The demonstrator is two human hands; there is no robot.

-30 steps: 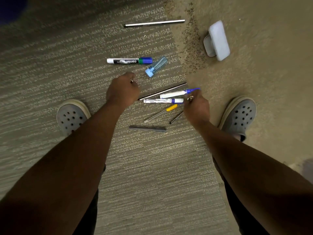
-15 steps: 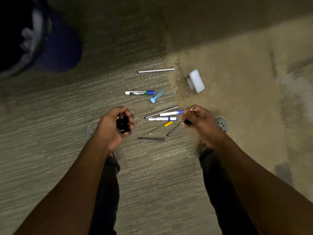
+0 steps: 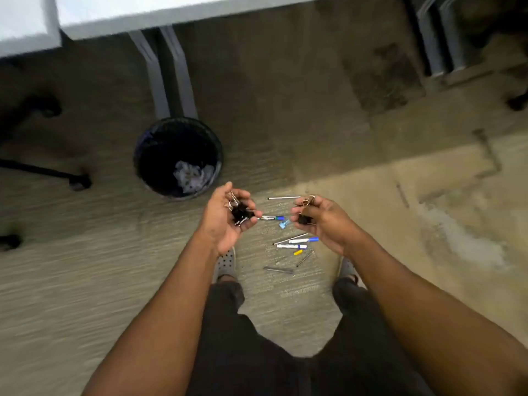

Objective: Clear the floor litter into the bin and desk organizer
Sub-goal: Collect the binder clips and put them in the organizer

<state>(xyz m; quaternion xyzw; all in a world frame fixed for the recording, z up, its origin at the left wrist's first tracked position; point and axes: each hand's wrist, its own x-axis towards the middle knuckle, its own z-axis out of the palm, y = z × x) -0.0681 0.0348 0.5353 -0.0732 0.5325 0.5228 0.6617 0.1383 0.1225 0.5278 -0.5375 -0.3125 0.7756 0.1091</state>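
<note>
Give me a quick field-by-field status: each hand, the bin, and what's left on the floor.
left hand: grips a bunch of black binder clips
right hand: holds a black binder clip
bin: on the floor under the desk, crumpled paper inside
floor: pens and markers scattered between the feet, a thin rod farther out
desk organizer: not in view

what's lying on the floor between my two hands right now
In the head view, between the left hand and right hand, a white marker with a blue cap and a small pale-blue clear case lie on the carpet.
</note>
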